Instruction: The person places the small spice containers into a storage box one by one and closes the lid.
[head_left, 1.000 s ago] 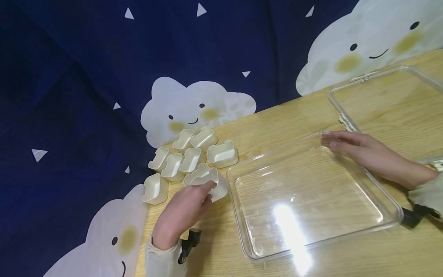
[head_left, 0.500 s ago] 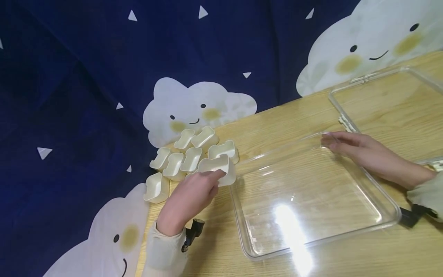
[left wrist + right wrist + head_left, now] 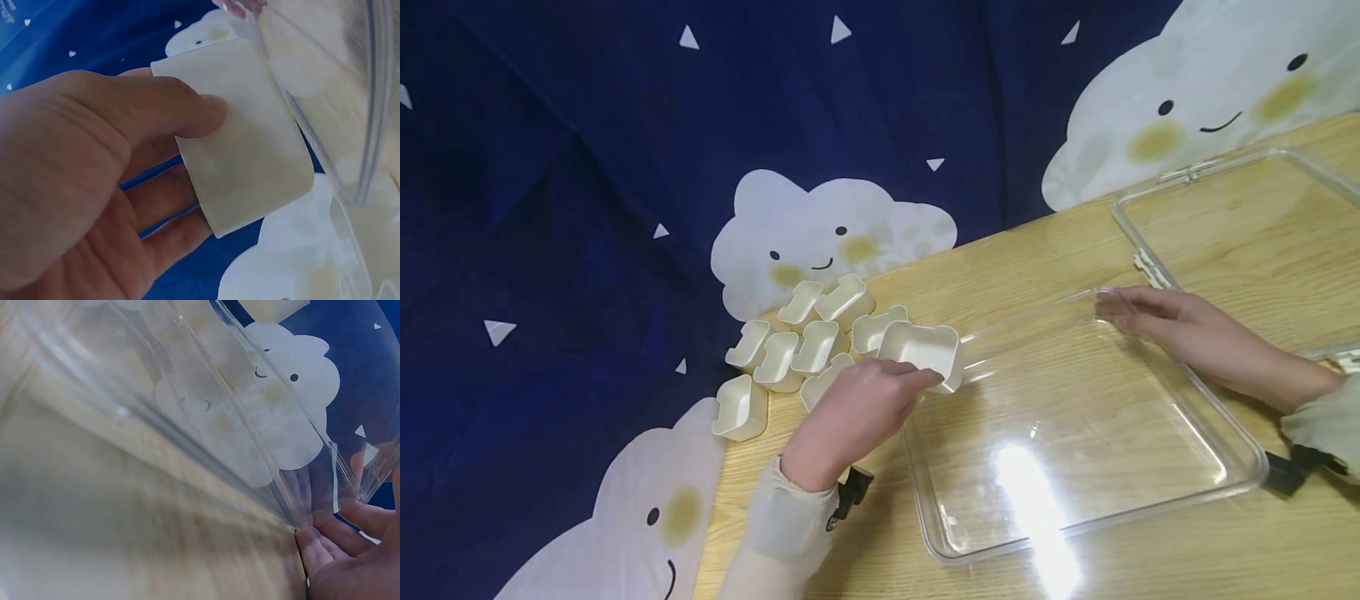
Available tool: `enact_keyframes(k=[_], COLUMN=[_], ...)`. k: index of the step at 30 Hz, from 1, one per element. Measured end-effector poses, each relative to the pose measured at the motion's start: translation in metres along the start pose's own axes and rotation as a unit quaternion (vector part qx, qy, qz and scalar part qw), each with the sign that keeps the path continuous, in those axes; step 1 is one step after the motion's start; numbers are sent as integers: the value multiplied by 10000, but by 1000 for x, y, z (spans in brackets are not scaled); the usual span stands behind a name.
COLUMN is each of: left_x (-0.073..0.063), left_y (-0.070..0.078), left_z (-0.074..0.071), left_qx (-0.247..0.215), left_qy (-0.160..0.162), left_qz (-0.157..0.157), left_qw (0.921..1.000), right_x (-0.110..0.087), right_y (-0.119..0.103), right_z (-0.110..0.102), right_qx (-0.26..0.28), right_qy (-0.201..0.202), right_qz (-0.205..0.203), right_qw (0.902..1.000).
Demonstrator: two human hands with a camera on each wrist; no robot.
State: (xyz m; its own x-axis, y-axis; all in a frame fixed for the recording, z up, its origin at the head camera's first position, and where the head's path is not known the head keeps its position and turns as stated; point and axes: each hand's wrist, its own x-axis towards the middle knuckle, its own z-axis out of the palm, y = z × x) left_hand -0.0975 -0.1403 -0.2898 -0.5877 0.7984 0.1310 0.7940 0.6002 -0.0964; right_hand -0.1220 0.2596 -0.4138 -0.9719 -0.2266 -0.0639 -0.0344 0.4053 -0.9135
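My left hand (image 3: 857, 408) pinches a small cream plastic storage bin (image 3: 925, 350) by its near wall, above the left rim of a large clear plastic box (image 3: 985, 546). In the left wrist view the thumb lies flat on the wall of the bin (image 3: 250, 150), with the fingers behind it. My right hand (image 3: 1195, 329) grips the far right corner of the clear box. In the right wrist view, the fingers (image 3: 344, 534) show at the clear corner, partly seen through the plastic.
Several more cream bins (image 3: 778, 358) with notched rims stand grouped left of the box on the wooden table (image 3: 880, 533). A clear lid-like frame (image 3: 1217, 171) with pale clips lies at the back right. Behind the table hangs a dark blue cloud-print cloth (image 3: 587, 167).
My left hand has lifted the cream bin from the group and carried it right and away from me, over the box's left rim. My right hand has stayed at the corner.
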Motion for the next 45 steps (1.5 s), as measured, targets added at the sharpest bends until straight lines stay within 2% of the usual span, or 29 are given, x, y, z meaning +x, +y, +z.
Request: enact_keyframes(k=[6,9,14,19,29,41,45], left_x=[10,12,13,9,-4,-8,-8], left_y=[11,16,27,34,45,50,49], left_z=[4,3,1,2,7,18,19], left_qx=[99,267,372,101,71,42,-237], left_qy=[-250,-469,-561,-480,-435,-777,-942], left_qz=[157,150,158,243,175,324,272], left_qw=[9995,9984,9976,9985,9989,9964,9949], right_x=[-1,0,0,2,0,-1,1], right_y=[0,0,-1,0,-3,1,1], right_z=[0,1,1,1,3,1,1], right_qx=[-62,-76,-122,-69,-12,30,32], right_qy=[-3,0,20,-2,27,110,102], right_qz=[32,3,-7,-26,-19,-49,-15], right_qw=[10000,10000,9999,10000,10000,9999,9999])
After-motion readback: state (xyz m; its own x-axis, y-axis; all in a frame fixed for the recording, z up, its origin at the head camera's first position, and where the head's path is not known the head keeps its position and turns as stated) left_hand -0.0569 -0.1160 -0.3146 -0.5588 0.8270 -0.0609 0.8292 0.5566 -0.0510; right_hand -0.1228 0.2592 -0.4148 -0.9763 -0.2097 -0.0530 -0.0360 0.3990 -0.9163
